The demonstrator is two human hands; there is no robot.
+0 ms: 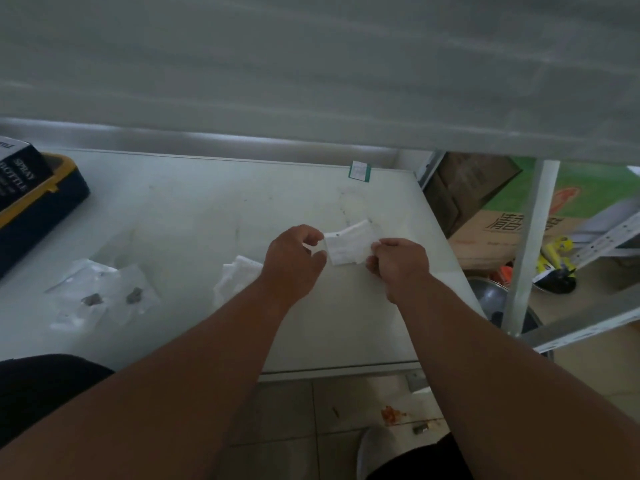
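While raised over white table [173,209], hands sit level: L hand [294,259] pinches left edge, R hand [400,263] pinches right edge. Item: small white packet [348,245], long axis L–R betw. them, neither nearer.

One view only — a wide-angle camera worn on the person's head, looking forward and steeply down along both forearms. It sits close above the white bench [173,209]. The left hand [294,258] and right hand [401,263], with a small white packet [349,245] between them, fall near the frame's middle. At the margins — floor [294,410] below, metal rack [530,237] to the right, pale grey surface [311,64] on top.
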